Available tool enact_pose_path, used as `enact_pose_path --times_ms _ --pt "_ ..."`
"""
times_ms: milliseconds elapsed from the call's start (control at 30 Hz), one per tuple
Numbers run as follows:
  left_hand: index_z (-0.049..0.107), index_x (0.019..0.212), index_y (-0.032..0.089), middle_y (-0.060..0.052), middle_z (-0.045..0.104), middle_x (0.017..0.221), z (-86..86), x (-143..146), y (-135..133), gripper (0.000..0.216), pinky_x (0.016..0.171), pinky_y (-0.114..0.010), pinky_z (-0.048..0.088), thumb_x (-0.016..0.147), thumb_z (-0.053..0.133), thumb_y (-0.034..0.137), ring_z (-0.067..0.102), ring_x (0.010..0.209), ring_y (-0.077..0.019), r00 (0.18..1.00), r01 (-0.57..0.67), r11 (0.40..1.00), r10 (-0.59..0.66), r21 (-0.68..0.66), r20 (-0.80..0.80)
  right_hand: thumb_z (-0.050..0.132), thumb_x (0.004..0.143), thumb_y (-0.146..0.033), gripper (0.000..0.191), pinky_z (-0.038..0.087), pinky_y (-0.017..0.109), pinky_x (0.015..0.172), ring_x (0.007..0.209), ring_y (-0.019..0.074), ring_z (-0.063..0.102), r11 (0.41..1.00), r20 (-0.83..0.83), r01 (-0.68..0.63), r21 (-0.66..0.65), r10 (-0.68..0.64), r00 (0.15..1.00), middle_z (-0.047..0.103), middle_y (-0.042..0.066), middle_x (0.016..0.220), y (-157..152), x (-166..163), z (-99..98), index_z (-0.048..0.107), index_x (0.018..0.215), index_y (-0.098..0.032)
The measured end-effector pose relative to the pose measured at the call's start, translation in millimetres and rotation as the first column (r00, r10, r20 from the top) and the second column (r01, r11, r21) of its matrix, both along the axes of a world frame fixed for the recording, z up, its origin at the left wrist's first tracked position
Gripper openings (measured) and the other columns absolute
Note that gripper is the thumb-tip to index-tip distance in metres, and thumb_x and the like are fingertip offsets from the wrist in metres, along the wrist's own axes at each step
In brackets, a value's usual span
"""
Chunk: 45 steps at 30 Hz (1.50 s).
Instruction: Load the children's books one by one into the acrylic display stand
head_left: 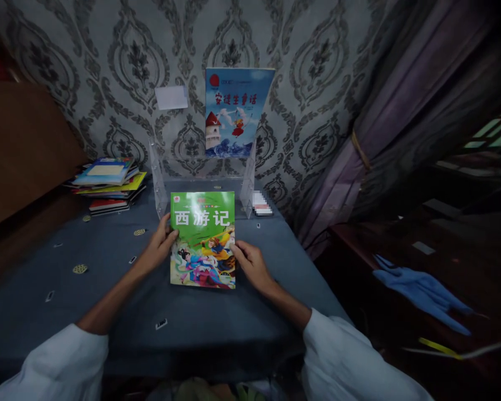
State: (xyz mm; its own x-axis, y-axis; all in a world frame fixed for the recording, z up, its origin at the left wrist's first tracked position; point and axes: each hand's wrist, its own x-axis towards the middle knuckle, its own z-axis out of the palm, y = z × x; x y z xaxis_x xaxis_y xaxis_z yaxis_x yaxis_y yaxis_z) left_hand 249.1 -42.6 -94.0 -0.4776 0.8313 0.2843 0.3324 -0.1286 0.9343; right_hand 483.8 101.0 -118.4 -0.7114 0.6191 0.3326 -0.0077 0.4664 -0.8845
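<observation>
A green picture book [203, 236] with a cartoon cover is held over the dark blue tablecloth [108, 301] in the middle of the view. My left hand [161, 248] grips its left edge, thumb on the cover. My right hand [250, 262] grips its right edge the same way. Behind it stands a clear acrylic rack [161, 189] with a blue picture book [234, 111] upright in its top tier.
A stack of several books [108, 186] lies at the table's back left beside a brown headboard [20, 150]. A small card [262, 205] lies right of the rack. Purple curtain [359, 150] and a blue cloth [421, 289] are to the right.
</observation>
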Motion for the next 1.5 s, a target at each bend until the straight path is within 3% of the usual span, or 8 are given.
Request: enact_pose_path --times_ms 167,300,433,667,900,1200,1333,1500 --pt "0.036 0.142 0.015 -0.003 0.069 0.078 -31.4 -6 6 0.090 0.060 -0.031 0.051 0.076 0.064 0.070 0.065 0.065 -0.0229 0.992 0.013 0.980 0.012 -0.200 0.123 0.046 0.092 -0.061 0.049 0.037 0.024 0.051 0.056 0.0141 0.050 0.997 0.099 0.037 -0.062 -0.030 0.995 0.053 -0.002 0.057 13 -6 -11.0 0.052 0.064 -0.022" --pt "0.043 0.139 0.011 0.003 0.061 0.060 -34.2 -12 2 0.074 0.052 -0.029 0.043 0.085 0.053 0.061 0.055 0.047 -0.0190 0.985 -0.031 0.908 -0.043 -0.417 -0.167 0.054 0.089 -0.043 0.034 0.035 0.024 0.052 0.054 0.0140 0.054 0.993 0.245 0.110 0.041 -0.116 0.962 0.058 -0.002 0.056 22 -6 -18.3 0.058 0.065 -0.021" --pt "0.055 0.136 0.012 0.002 0.062 0.061 -24.7 -17 -1 0.053 0.063 -0.030 0.044 0.092 0.047 0.041 0.062 0.059 -0.0211 0.863 -0.163 0.840 -0.133 -0.518 -0.488 0.059 0.081 -0.026 0.011 0.040 0.024 0.058 0.062 0.0157 0.063 0.978 0.310 0.169 0.121 -0.199 0.930 0.070 -0.001 0.068 24 -4 -21.1 0.066 0.075 -0.021" --pt "0.059 0.137 0.012 -0.009 0.074 0.090 -29.0 -13 1 0.048 0.077 -0.031 0.047 0.096 0.048 0.036 0.069 0.086 -0.0254 0.744 -0.336 0.786 -0.117 -0.519 -0.658 0.057 0.086 -0.023 0.016 0.051 0.026 0.064 0.070 0.0174 0.070 0.989 0.253 0.112 0.094 -0.133 0.958 0.077 0.002 0.083 18 -2 -25.1 0.071 0.094 -0.021" --pt "0.057 0.138 0.014 -0.009 0.074 0.097 -39.0 -14 10 0.047 0.085 -0.032 0.048 0.095 0.048 0.031 0.068 0.091 -0.0245 0.739 -0.319 0.815 -0.105 -0.484 -0.665 0.056 0.087 -0.021 0.023 0.056 0.030 0.071 0.077 0.0199 0.073 0.989 0.219 0.099 0.106 -0.120 0.968 0.079 0.004 0.091 19 -3 -29.0 0.076 0.096 -0.022" --pt "0.065 0.127 0.016 -0.008 0.073 0.088 -41.4 -30 23 0.043 0.087 -0.037 0.049 0.089 0.050 0.030 0.068 0.091 -0.0277 0.794 -0.242 0.893 -0.042 -0.379 -0.606 0.057 0.085 -0.021 0.023 0.058 0.036 0.076 0.078 0.0222 0.072 0.994 0.191 0.084 0.074 -0.097 0.977 0.080 0.005 0.093 31 -17 -25.6 0.079 0.093 -0.023" --pt "0.065 0.127 0.017 -0.007 0.072 0.085 -36.7 -30 23 0.042 0.085 -0.036 0.049 0.089 0.052 0.031 0.068 0.089 -0.0275 0.810 -0.227 0.884 -0.061 -0.408 -0.583 0.057 0.086 -0.021 0.023 0.057 0.034 0.074 0.077 0.0212 0.072 0.996 0.187 0.063 0.069 -0.075 0.980 0.080 0.005 0.092 37 -21 -27.0 0.079 0.092 -0.022" --pt "0.065 0.124 0.019 -0.009 0.072 0.093 -26.0 -26 23 0.036 0.082 -0.037 0.050 0.093 0.051 0.032 0.068 0.089 -0.0286 0.731 -0.300 0.824 -0.126 -0.481 -0.670 0.058 0.084 -0.021 0.022 0.055 0.031 0.072 0.075 0.0195 0.070 0.993 0.232 0.064 0.099 -0.086 0.969 0.078 0.004 0.089 47 -28 -26.4 0.078 0.094 -0.021"
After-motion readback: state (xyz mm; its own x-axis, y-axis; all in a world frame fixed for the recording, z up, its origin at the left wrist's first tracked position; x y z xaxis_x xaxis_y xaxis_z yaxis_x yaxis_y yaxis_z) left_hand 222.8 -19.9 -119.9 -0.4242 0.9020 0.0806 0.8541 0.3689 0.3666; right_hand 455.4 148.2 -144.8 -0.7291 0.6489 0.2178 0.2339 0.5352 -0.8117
